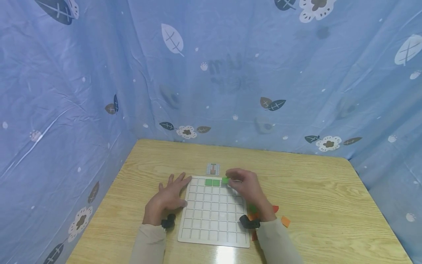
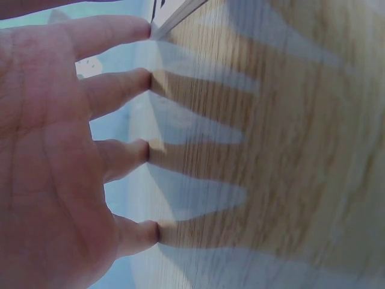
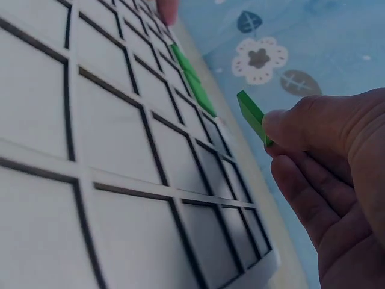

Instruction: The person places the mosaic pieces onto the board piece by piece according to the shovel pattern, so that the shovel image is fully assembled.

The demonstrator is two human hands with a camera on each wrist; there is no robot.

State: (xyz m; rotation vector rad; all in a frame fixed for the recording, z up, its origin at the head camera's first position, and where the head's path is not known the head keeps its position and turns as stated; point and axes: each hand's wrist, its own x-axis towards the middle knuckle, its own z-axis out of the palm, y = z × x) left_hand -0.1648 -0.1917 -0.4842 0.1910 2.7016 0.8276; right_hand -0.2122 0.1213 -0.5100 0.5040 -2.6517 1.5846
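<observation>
A white grid board (image 1: 204, 214) of square cells lies on the wooden table. Two green square tiles (image 1: 212, 182) sit side by side in its far row. My right hand (image 1: 246, 187) pinches another green tile (image 3: 253, 118) between thumb and fingers, above the far row and right of the set tiles. My left hand (image 1: 169, 194) rests at the board's left edge with its fingers spread. In the left wrist view, the fingertips (image 2: 144, 150) touch the table, and one is by the board's corner.
A small printed card (image 1: 213, 169) with a grid pattern lies beyond the board. To the right, partly under my right forearm, are loose red, green and orange pieces, one orange tile (image 1: 285, 221) farther out. A blue patterned curtain (image 1: 230, 73) surrounds the table.
</observation>
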